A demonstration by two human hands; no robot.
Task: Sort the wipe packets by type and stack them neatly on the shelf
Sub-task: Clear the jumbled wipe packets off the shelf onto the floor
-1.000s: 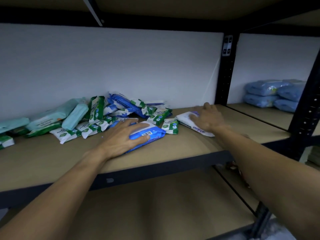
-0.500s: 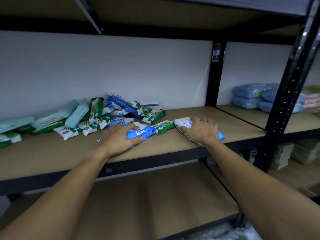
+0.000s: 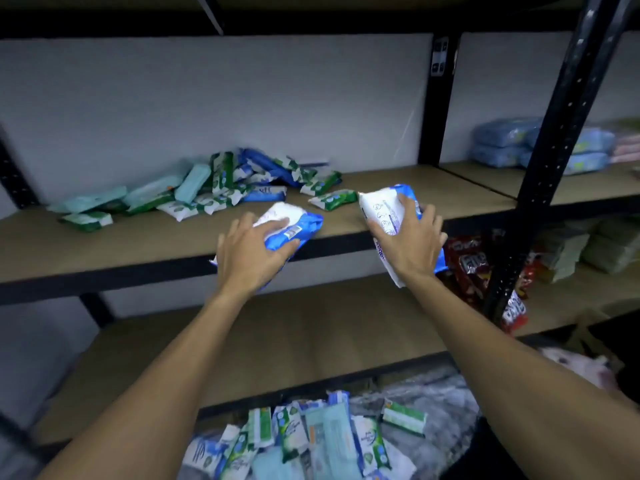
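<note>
My left hand (image 3: 250,252) grips a blue and white wipe packet (image 3: 294,223) at the front edge of the upper shelf (image 3: 104,244). My right hand (image 3: 410,242) holds a second blue and white packet (image 3: 381,206), tilted up over the same edge. Behind them a loose heap of green, teal and blue wipe packets (image 3: 214,185) lies on the shelf near the wall. One small green packet (image 3: 332,199) sits alone between my hands and the heap.
A black upright post (image 3: 540,174) stands to the right. Blue bulk packs (image 3: 512,143) lie on the neighbouring shelf, red snack bags (image 3: 471,261) below them. The lower shelf board (image 3: 277,341) is bare. More wipe packets (image 3: 311,441) lie piled at the bottom.
Both hands have pulled their blue and white packets back to the shelf's front edge and lifted them. The view has dropped, showing the pile below.
</note>
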